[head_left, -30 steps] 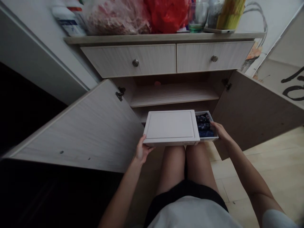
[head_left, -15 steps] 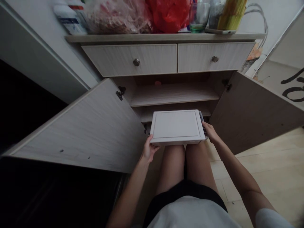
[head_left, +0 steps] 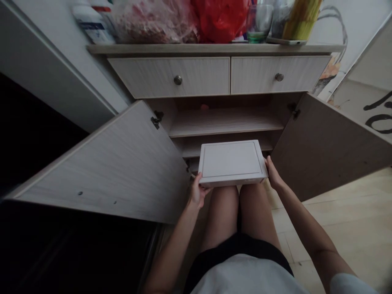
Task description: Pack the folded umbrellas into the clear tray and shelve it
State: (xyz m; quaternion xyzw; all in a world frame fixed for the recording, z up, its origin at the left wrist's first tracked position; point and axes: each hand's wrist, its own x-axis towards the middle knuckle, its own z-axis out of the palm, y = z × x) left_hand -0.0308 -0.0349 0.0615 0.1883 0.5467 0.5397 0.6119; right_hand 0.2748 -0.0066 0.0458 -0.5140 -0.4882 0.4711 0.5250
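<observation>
A flat white box (head_left: 231, 160) with a thin line framing its top is held level above my knees, before the cupboard. My left hand (head_left: 198, 192) grips its near left corner, thumb at the top edge and fingers curled underneath. Against the right end of the box, my right hand (head_left: 272, 172) presses with its fingers close together; part of them is hidden behind the box's edge. What is inside the box cannot be seen.
Open cupboard doors flank me, the left door (head_left: 116, 163) and the right door (head_left: 327, 147). Inside is a shelf (head_left: 226, 121) with a small pink thing (head_left: 204, 107). Above are two drawers (head_left: 196, 77). The cabinet top holds bottles, a red bag (head_left: 222, 18) and a glass (head_left: 259, 24).
The strip jutting from the box's right end has gone from sight, with my right hand now pressed at that end. My left hand and the box have shifted slightly right.
</observation>
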